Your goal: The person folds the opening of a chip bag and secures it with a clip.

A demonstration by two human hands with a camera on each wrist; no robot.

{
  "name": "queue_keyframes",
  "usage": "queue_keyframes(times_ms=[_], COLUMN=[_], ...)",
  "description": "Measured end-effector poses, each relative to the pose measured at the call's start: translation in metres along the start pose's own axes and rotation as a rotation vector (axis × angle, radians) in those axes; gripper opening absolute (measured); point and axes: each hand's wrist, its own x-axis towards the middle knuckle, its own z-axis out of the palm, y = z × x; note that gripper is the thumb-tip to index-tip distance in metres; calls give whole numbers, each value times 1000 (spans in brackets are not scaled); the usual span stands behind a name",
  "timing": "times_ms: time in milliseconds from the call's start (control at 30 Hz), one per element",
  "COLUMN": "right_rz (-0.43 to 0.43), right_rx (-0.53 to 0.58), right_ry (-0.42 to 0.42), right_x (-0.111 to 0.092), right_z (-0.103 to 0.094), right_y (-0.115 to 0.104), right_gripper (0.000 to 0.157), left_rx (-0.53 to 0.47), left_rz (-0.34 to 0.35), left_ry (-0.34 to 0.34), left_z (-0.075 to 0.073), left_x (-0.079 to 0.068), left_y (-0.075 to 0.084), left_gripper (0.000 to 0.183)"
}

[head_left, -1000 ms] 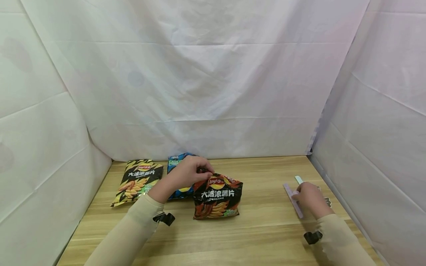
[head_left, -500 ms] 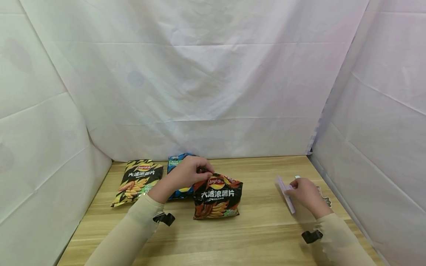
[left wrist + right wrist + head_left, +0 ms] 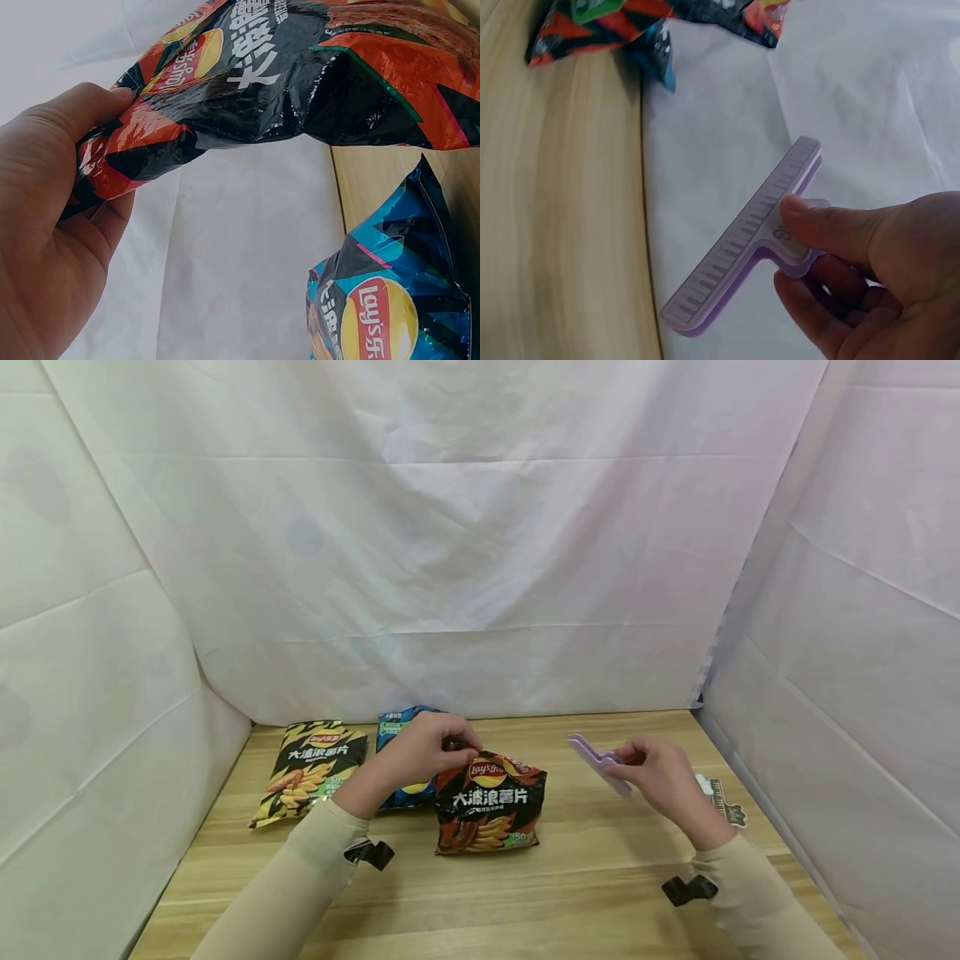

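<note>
My left hand (image 3: 423, 752) pinches the top edge of a red-and-black chip bag (image 3: 491, 806), which stands upright on the wooden table. The left wrist view shows the thumb over the bag's folded red end (image 3: 131, 139), with the fingers behind it. My right hand (image 3: 671, 781) holds a lilac bag clip (image 3: 600, 764) in the air, right of the bag and apart from it. In the right wrist view the thumb presses the handle of the long ridged clip (image 3: 739, 244), the fingers under it. The clip's bars look closed together.
A blue chip bag (image 3: 393, 727) stands behind my left hand, partly hidden. Farther left lies a yellow-and-black chip bag (image 3: 311, 768). At the right, a pale clip (image 3: 703, 783) and a small flat dark-and-white item (image 3: 726, 803) lie by the table's edge. White cloth (image 3: 480, 543) encloses the back and sides.
My right hand has lifted the lilac bag clip off the table and carried it left towards the red-and-black chip bag. My left hand and the chip bags have stayed in place.
</note>
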Motion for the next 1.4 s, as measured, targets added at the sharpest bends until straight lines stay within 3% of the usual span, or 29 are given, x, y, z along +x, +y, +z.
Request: queue_keyframes(times_ms=[200, 600, 1200, 1400], right_rz=[-55, -160, -231, -254], right_rx=[51, 63, 70, 36], right_ry=[13, -3, -167, -226], right_x=[-1, -1, 2, 6], right_z=[2, 2, 9, 14], right_y=[-25, -47, -78, -85], right_gripper=[13, 12, 17, 26], left_rx=[-5, -4, -4, 0], left_rz=[0, 7, 15, 28], left_ry=[-1, -2, 0, 0], left_z=[0, -1, -2, -2], left_x=[0, 0, 1, 1], left_y=[0, 0, 0, 0], left_gripper=[9, 10, 9, 9])
